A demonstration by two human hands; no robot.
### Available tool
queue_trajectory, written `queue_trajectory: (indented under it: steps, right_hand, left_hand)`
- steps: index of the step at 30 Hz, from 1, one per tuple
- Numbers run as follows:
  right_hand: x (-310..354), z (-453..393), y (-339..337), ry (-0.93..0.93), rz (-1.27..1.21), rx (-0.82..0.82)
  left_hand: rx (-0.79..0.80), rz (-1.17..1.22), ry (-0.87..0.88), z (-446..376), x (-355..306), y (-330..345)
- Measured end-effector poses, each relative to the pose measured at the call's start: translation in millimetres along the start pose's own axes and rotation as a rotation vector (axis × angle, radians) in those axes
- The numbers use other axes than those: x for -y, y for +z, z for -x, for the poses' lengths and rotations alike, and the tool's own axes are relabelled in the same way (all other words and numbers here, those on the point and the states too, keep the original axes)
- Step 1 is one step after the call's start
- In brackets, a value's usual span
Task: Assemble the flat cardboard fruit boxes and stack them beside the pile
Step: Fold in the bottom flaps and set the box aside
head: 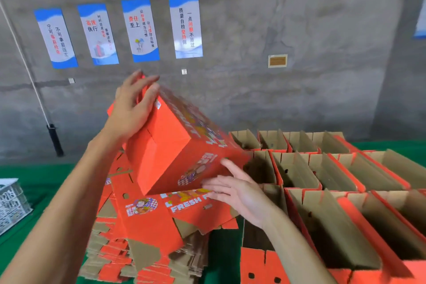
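A folded-up orange fruit box (170, 145) is tilted in the air above the pile of flat orange blanks (147, 226), its bottom turned toward me. My left hand (132, 108) grips its upper left end, fingers curled over the edge. My right hand (237, 189) presses with straight fingers against the printed side at its lower right. One corner of the box touches the top blank, which reads "FRESH".
Several assembled open boxes (322, 180) with brown insides stand in rows on the right, over a green floor (34, 182). A white perforated crate (11, 203) sits at the left edge. A concrete wall with posters (140, 30) stands behind.
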State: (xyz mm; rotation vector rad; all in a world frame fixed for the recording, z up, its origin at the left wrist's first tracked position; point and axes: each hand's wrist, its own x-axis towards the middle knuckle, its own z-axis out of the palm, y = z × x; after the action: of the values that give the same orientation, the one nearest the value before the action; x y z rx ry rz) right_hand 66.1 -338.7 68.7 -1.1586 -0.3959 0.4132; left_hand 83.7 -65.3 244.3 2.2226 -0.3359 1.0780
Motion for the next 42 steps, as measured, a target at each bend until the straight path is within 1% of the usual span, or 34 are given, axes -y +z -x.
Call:
queue_trajectory:
  steps: [2, 3, 4, 5, 6, 8, 10, 13, 16, 18, 19, 21, 23, 25, 27, 30, 32, 33, 35, 37, 38, 40, 42]
  right_hand:
    - [5.6, 8.1, -13.2, -0.092, 0.177, -0.146]
    - [6.3, 12.1, -22.2, -0.14, 0.283, -0.234]
    - [6.3, 16.9, -32.4, -0.191, 0.376, -0.316]
    - [6.4, 23.4, -44.5, -0.243, 0.441, -0.394]
    - [7.0, 31.2, -59.2, -0.292, 0.489, -0.464]
    - [10.9, 51.9, -95.3, -0.367, 0.56, -0.582]
    - [17.6, 78.9, -134.6, -0.401, 0.617, -0.687]
    - [29.3, 125.2, -194.2, -0.42, 0.61, -0.84]
    - [44.1, 176.7, -244.4, -0.464, 0.612, -1.0]
    - [57.5, 213.6, -269.2, -0.564, 0.769, -1.08]
    - [64.8, 230.9, -279.6, -0.581, 0.849, -1.109]
    - [81.0, 261.5, -300.5, -0.542, 1.031, -1.216]
    - [95.6, 284.1, -323.5, -0.469, 1.264, -1.327]
    - [108.2, 302.6, -343.1, -0.331, 1.424, -1.383]
    - [116.6, 320.8, -360.6, -0.231, 1.496, -1.419]
    - [117.5, 341.2, -381.0, -0.237, 1.54, -1.461]
    - [111.8, 345.4, -393.0, -0.213, 1.554, -1.431]
    - [108.8, 346.0, -398.4, -0.193, 1.516, -1.408]
    - [102.2, 345.7, -405.7, -0.117, 1.423, -1.346]
    - [93.7, 342.8, -408.2, -0.045, 1.391, -1.324]
    - [88.7, 339.8, -407.7, -0.041, 1.397, -1.347]
    - [79.3, 331.8, -401.5, -0.103, 1.384, -1.433]
    - [72.6, 318.6, -388.9, -0.153, 1.291, -1.492]
  left_hand:
    - [0.084, 0.335, -0.133, 13.5, -17.1, 42.4]
    - [0.168, 0.477, -0.205, 21.4, -25.3, 66.1]
    - [0.254, 0.557, -0.253, 29.9, -34.2, 90.4]
    - [0.309, 0.561, -0.267, 38.4, -42.5, 115.6]
    - [0.328, 0.542, -0.27, 46.4, -50.3, 141.4]
    - [0.315, 0.564, -0.269, 62.1, -69.7, 193.0]
    - [0.323, 0.644, -0.285, 76.6, -94.8, 243.4]
    - [0.379, 0.811, -0.289, 99.6, -145.3, 311.3]
    - [0.49, 0.866, -0.276, 122.9, -198.3, 373.5]
    - [0.609, 0.838, -0.248, 138.9, -233.4, 406.2]
    - [0.664, 0.815, -0.216, 146.9, -251.3, 419.4]
    - [0.754, 0.834, -0.151, 162.3, -287.2, 438.5]
    - [0.857, 0.91, -0.172, 174.9, -323.3, 453.0]
    - [0.974, 0.962, -0.291, 185.1, -358.3, 462.1]
    - [1.048, 1.017, -0.391, 193.0, -384.2, 471.4]
    - [1.113, 1.085, -0.415, 198.9, -404.3, 484.0]
    - [1.155, 1.089, -0.394, 201.9, -411.0, 490.0]
    - [1.172, 1.079, -0.373, 203.1, -411.9, 492.8]
    - [1.187, 1.007, -0.304, 204.2, -409.2, 497.2]
    - [1.193, 0.899, -0.228, 203.5, -399.2, 503.8]
    - [1.184, 0.866, -0.206, 202.6, -392.3, 506.3]
    - [1.135, 0.817, -0.165, 200.4, -374.4, 507.8]
    - [1.053, 0.718, -0.1, 197.7, -351.3, 506.0]
